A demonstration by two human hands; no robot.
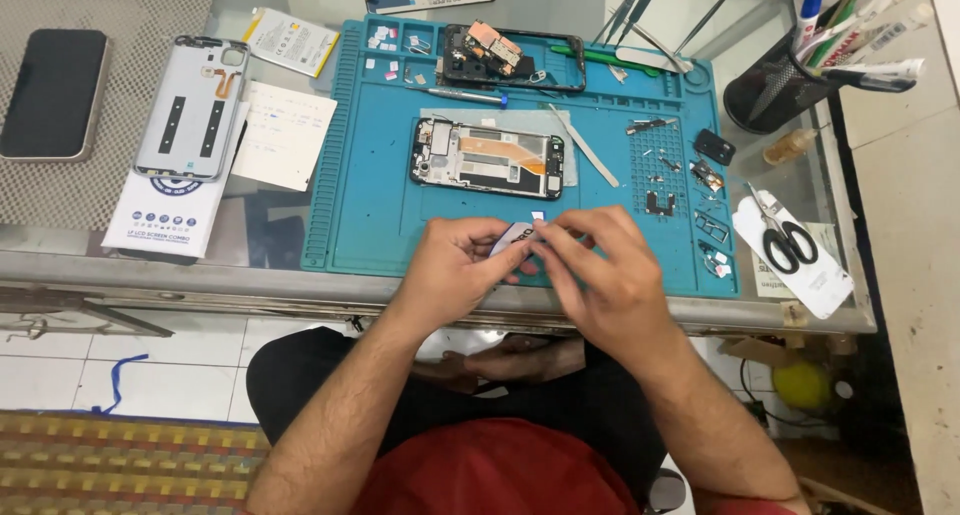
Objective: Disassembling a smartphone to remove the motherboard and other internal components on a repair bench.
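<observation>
Both hands meet at the near edge of the blue work mat [360,225]. Left hand [455,265] and right hand [605,275] pinch one small white piece [515,237] between fingertips; it looks like a sticker or adhesive tab, though it is too small and half covered to be sure. The piece sits just above the mat's front edge, below the opened phone frame [487,158].

That phone frame lies flat mid-mat, back off, inner boards and an orange flex showing. A second stripped frame [512,57] sits at the mat's far edge (parts piled on it). A grey back cover [192,107] lies inside-up to the left, off the mat, resting on a white box [165,215]. A dark phone [52,93] lies face-down at far left. Screws and small parts [665,180] are scattered over the mat's right grid. Scissors [785,240] rest on a white card at right; a black mesh pen cup [775,85] stands behind them.

Progress, as a judgement: teardown looks done, since the cover is off and screws are out. Reassembly seems barely begun; the frame is still open, the cover still apart, loose parts still unplaced.
</observation>
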